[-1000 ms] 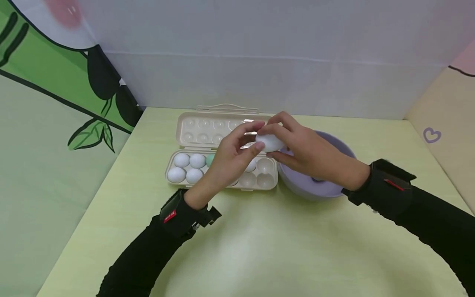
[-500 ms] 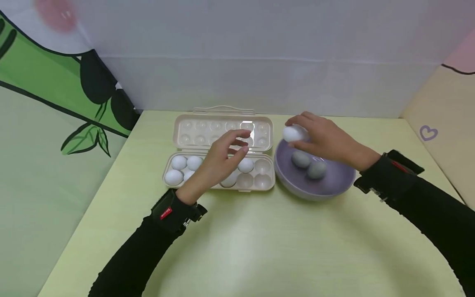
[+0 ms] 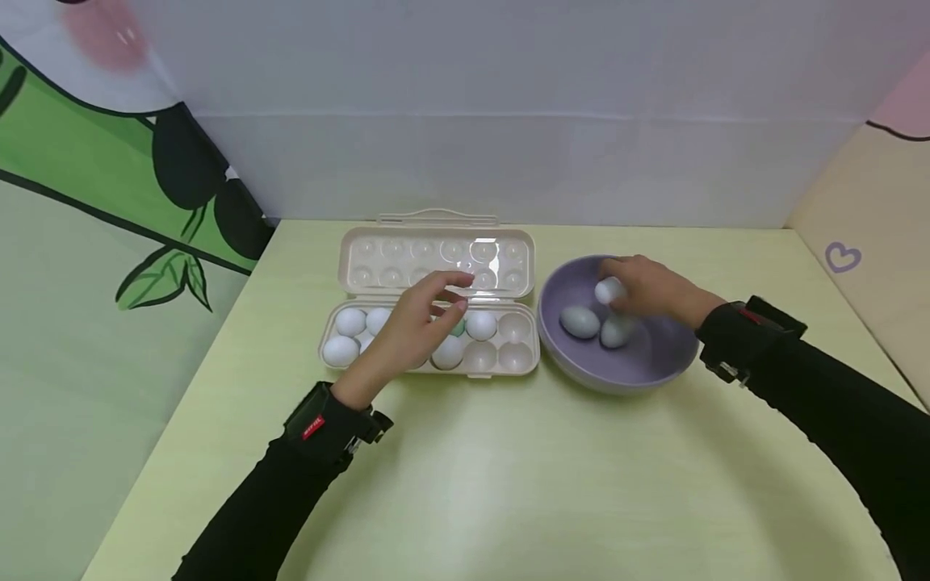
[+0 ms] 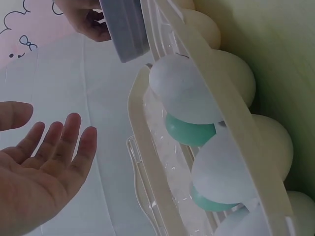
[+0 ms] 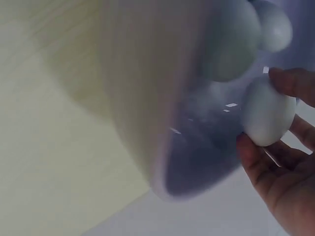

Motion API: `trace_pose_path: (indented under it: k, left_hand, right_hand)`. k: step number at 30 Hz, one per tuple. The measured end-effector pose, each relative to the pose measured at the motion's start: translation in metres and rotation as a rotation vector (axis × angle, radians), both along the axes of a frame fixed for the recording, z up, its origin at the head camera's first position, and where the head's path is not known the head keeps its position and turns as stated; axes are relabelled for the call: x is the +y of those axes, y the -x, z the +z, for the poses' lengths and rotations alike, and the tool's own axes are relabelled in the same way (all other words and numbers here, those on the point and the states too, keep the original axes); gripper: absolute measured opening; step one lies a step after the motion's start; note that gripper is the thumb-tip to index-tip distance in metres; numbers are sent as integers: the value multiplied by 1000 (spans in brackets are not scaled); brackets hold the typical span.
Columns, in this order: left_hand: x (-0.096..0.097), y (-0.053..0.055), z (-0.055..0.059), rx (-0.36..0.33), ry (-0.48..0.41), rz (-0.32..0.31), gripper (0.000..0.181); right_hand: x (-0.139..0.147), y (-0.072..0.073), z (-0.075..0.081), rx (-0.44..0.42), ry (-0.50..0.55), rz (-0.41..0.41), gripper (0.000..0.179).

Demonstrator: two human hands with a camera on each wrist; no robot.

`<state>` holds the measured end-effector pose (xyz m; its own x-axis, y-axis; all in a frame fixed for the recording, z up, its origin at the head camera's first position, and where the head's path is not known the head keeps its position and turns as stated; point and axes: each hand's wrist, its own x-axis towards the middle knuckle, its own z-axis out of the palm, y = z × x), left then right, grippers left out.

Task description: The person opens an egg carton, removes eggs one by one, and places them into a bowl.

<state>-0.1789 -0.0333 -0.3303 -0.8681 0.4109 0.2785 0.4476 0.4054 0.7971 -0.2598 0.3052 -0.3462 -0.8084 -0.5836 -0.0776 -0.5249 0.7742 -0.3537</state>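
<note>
My right hand (image 3: 648, 287) is inside the purple bowl (image 3: 657, 355), holding a white egg (image 3: 609, 290) between thumb and fingers; the right wrist view shows the held egg (image 5: 268, 112) close up. Two greyish eggs lie beside it in the bowl, one egg (image 3: 580, 322) to the left and another egg (image 3: 616, 331) partly under the hand. Over the opened egg carton (image 3: 430, 371), my left hand (image 3: 410, 327) hovers with relaxed fingers and nothing in it. White eggs (image 3: 341, 351) and some green eggs (image 4: 189, 130) sit in the carton; the hand hides several.
The carton's clear dimpled lid (image 3: 436, 258) lies folded back toward the pale wall (image 3: 465, 169). Several cups (image 3: 515, 355) at the carton's right end hold no egg. Bowl and carton stand side by side on the pale yellow table (image 3: 508, 484).
Both hands were at one white egg above the carton. The left let go and drew back slightly left; the right carried the egg rightward and down into the bowl.
</note>
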Motion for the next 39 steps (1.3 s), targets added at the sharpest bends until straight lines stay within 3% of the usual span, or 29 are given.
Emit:
trace_pose_path:
  k: [4,10,13,17,19,24,30,35,39]
  left_hand:
    - [-3,-2,-4,-16,3,-5,30]
    - [-6,-4,-7,-24,18,-3,30]
    - [-5,-4,-6,-27,67,41,29]
    - [-2,2,-5,-49,203,145,29]
    - [1,6,-5,-85,306,166,31]
    - [15,18,-5,-156,570,108,42]
    - [32,29,-7,-175,699,84,48]
    - [43,36,-15,-110,848,36,49]
    - [46,39,-25,-49,905,38,45]
  right_hand:
    - [1,2,-14,-13,-17,10,31]
    - [-5,1,-22,-72,-59,0,31]
    - [-8,0,-23,-97,-76,7,32]
    - [-9,-1,-22,-93,-77,21,32]
    - [-9,0,-22,-96,-80,27,33]
    - [-8,3,-23,-118,-118,24,36]
    - [-5,2,-14,-101,-132,17,41]
    - [-5,-7,5,-41,-78,10,43]
    - [-13,-19,21,8,-19,37,43]
